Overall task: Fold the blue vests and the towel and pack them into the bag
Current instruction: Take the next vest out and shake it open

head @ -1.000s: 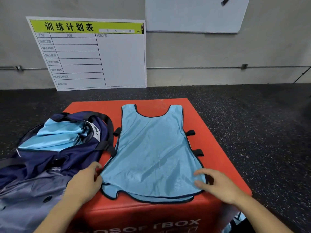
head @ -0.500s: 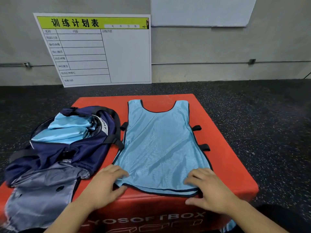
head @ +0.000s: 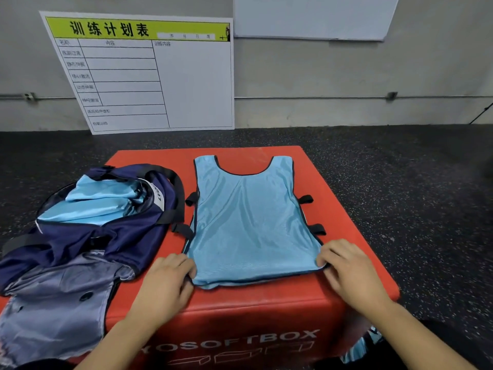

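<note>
So from where I'm standing the light blue mesh vest with dark trim [head: 249, 222] is laid out flat, neck hole away from the person, on top of the red padded box [head: 354, 225]. Left hand [head: 166, 285] has its fingers curled on the near left hem corner, right hand [head: 349, 273] same deal on the near right corner, both look like they're pinching the fabric, not just resting on it. The navy blue fabric bag [head: 112, 231] sits just beside the vest on the left, mouth open, with what looks like folded light blue cloth [head: 93, 204] already inside.

My guess is the next bit is lifting the hem and carrying it up to the shoulders. Tip: grab both layers at each corner, because the bottom edge shows two hems slightly offset. Raise both hands evenly so the fold line stays straight, and tuck in the black side straps [head: 305, 199]. Mesh like that probably slides on the vinyl
</note>
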### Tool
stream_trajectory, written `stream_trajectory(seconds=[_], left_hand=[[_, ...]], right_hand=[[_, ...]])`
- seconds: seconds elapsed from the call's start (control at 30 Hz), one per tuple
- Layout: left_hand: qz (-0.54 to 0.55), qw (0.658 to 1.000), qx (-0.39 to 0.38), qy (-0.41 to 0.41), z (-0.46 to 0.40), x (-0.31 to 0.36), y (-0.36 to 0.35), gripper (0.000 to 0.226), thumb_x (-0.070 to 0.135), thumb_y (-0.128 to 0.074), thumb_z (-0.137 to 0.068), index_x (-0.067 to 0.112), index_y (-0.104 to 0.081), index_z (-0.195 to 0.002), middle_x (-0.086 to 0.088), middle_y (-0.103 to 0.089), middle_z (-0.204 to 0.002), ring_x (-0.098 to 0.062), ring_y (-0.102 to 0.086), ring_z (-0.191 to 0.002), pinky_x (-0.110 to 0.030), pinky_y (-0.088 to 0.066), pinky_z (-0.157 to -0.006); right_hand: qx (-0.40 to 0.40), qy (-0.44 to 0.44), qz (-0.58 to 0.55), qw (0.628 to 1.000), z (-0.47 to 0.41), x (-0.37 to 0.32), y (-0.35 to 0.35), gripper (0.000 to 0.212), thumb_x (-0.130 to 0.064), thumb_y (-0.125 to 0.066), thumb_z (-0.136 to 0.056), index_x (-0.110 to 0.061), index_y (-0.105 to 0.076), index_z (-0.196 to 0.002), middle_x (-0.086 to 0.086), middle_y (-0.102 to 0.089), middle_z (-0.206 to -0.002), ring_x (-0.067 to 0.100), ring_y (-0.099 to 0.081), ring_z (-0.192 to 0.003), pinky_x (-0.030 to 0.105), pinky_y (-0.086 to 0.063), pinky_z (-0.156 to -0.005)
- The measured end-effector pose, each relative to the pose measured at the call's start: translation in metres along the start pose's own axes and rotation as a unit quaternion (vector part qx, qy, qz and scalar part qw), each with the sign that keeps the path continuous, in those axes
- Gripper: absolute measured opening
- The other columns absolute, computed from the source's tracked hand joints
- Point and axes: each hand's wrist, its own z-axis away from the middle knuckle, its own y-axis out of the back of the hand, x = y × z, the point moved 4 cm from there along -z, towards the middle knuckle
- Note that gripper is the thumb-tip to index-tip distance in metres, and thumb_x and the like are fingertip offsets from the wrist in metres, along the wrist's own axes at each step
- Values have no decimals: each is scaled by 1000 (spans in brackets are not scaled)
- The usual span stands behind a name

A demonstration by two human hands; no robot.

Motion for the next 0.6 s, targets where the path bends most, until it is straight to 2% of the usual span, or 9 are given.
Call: stream_trajectory(seconds=[0.1,0.17,0.33,0.43,0.5,0.57,0.6], left_hand=[[10,999,-26,-27,1,-1,0,39,13,-62,-59,35,-37,-80,17,-42,-76,-11,-48,-76,-30,-38,-68],[27,999,-31,-21,3,-5,1,38,15,-63,-63,35,-35,-79,16,-44,-74,-8,-47,-72,-31,-41,-68],[46,999,-11,6,5,-7,6,25,40,-61,-84,32,-38,-77,15,-47,-70,-8,-49,-69,-32,-44,-71],[45,999,-14,-19,9,3,3,17,35,-64,-80,36,-48,-89,20,-50,-87,-5,-50,-86,-33,-43,-77],[53,998,-24,-21,10,7,-1,32,32,-64,-76,37,-56,-106,23,-53,-106,-2,-50,-102,-29,-40,-87],[51,998,-34,-29,10,8,-4,39,36,-64,-77,37,-61,-116,23,-55,-114,1,-49,-109,-24,-36,-93],[50,997,-41,-36,9,9,-5,36,40,-65,-79,38,-62,-115,24,-56,-114,2,-50,-109,-22,-35,-92]], right_hand=[[-84,-21,15,996,11,16,-8,30,-21,-63,-68,-37,-54,-91,-21,-53,-95,13,-55,-93,31,-38,-77],[-119,-43,21,992,18,23,-16,32,-24,-64,-69,-39,-53,-94,-24,-53,-95,10,-54,-94,31,-39,-78],[-100,-78,-38,991,23,41,-18,29,-25,-61,-77,-44,-62,-99,-28,-60,-99,6,-54,-93,40,-48,-82],[-59,-78,-82,992,20,37,-16,23,-29,-57,-88,-40,-68,-104,-27,-62,-103,5,-55,-96,40,-48,-86],[-49,-82,-97,991,16,32,-13,22,-31,-55,-89,-41,-68,-104,-28,-61,-104,4,-54,-99,40,-47,-88],[-62,-70,-115,989,14,27,-14,21,-37,-60,-85,-44,-67,-103,-29,-61,-106,1,-54,-102,38,-47,-90],[-86,-59,-133,986,15,24,-17,24,-42,-64,-82,-45,-66,-106,-28,-60,-109,1,-54,-106,36,-46,-93]])
